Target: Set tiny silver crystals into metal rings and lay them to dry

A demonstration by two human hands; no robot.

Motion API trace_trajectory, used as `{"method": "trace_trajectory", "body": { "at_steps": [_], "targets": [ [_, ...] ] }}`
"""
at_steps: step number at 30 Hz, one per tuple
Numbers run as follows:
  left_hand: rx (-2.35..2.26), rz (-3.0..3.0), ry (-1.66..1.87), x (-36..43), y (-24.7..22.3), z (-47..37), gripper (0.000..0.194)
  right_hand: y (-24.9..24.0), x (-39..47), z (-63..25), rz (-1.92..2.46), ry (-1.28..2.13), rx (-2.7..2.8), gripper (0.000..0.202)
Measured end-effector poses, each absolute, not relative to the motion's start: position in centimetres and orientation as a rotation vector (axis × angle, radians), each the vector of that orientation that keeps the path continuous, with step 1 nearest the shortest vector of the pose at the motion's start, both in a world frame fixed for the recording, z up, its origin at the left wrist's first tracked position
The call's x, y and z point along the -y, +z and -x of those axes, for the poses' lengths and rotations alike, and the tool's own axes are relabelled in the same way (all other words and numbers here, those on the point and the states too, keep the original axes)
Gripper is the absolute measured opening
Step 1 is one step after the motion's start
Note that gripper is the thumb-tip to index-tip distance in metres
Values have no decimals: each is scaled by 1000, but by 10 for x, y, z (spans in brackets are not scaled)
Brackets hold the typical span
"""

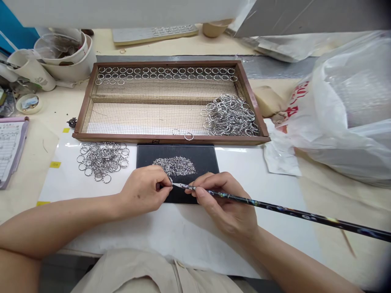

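Between the thumb and finger of my left hand (146, 187) is a small silver ring (171, 181), mostly covered by the fingertips. My right hand (229, 201) grips a long, dark, patterned stick (262, 204) like a pen, and its pale pointed tip meets the ring or comes very close to it. Both hands are over a black pad (204, 156). On that pad lies a heap of tiny shiny stones (175, 166). Left of the pad, a loose pile of silver rings (105, 158) rests on the white sheet (128, 232).
Behind the pad stands a wooden-framed mesh tray (171, 139), with rings in rows at its back and a ring heap (230, 116) at its right. A stuffed white plastic bag (332, 106) bulges at the right. Cups (39, 73) and a clipboard (12, 150) are at the left.
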State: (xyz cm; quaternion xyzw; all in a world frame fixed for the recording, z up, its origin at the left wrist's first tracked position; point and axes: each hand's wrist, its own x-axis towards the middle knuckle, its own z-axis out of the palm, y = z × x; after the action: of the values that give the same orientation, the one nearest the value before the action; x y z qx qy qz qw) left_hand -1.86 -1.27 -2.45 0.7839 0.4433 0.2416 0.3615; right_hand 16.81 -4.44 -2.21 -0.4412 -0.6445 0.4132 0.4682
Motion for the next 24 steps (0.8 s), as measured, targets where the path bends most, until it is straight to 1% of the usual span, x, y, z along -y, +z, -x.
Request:
{"method": "trace_trajectory", "body": {
  "at_steps": [17,24],
  "targets": [
    [-1144,-2010,633,12,-26,19,10,-20,45,-169,1094,999,1558,12],
    [-1136,-2003,654,13,-25,18,12,-32,41,-174,1348,950,1548,8]
  ]
}}
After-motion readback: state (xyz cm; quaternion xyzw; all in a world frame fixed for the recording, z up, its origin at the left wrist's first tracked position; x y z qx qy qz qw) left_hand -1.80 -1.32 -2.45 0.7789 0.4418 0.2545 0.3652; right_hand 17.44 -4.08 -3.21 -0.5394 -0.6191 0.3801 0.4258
